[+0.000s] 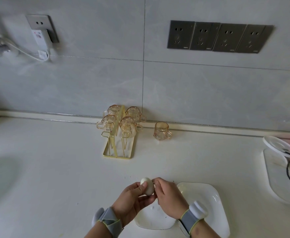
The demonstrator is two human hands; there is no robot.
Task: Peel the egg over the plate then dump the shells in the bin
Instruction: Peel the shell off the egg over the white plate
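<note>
Wrists: a grey band with a white unit sits on each.
Left hand: grip wrapped around the egg, thumb on its near side.
Right hand: fingertips pinched against the egg's right edge.
Egg: whitish and smooth, held between both hands just above the counter, beside the plate's left edge rather than over its middle.
Plate: white, rounded square, under the right hand, a few small specks on it.
Right edge: white dishes and a dark cord.
Rack: gold wire, four amber glass cups inverted on it.
Cup: amber, upright, just right of the rack.
Wall: grey tiles with a row of dark sockets.
</note>
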